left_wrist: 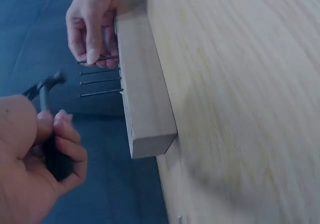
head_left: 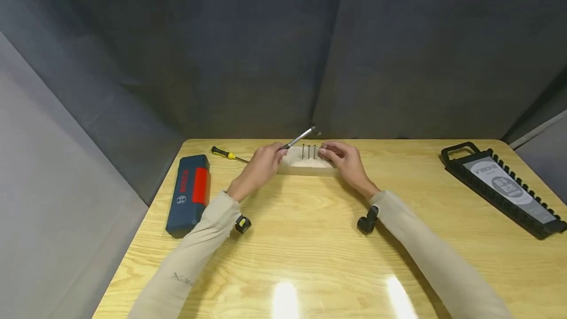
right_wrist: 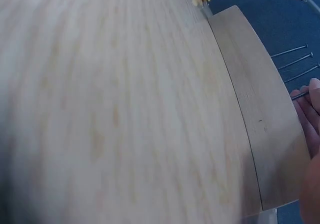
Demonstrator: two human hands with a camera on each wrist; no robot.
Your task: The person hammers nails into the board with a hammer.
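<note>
My left hand [head_left: 264, 160] grips a hammer [head_left: 301, 138] by its dark handle, with the metal shaft and head raised to the upper right. In the left wrist view, the hammer's head [left_wrist: 52, 80] shows beyond the curled fingers. A pale wooden block [head_left: 305, 169] lies near the table's far edge. Three nails [left_wrist: 100, 82] stand in a row in its top face. Beside them, my right hand [head_left: 346, 159] pinches another nail [left_wrist: 102, 59] between thumb and fingers, its point right at the wood.
A yellow-and-black screwdriver [head_left: 228, 154] lies behind the left hand. At the left is a blue Bosch case [head_left: 188, 196] with a red latch. A black wrench rack [head_left: 505, 188] lies at the far right of the wooden table [head_left: 310, 240]. Grey curtains [head_left: 266, 53] hang behind.
</note>
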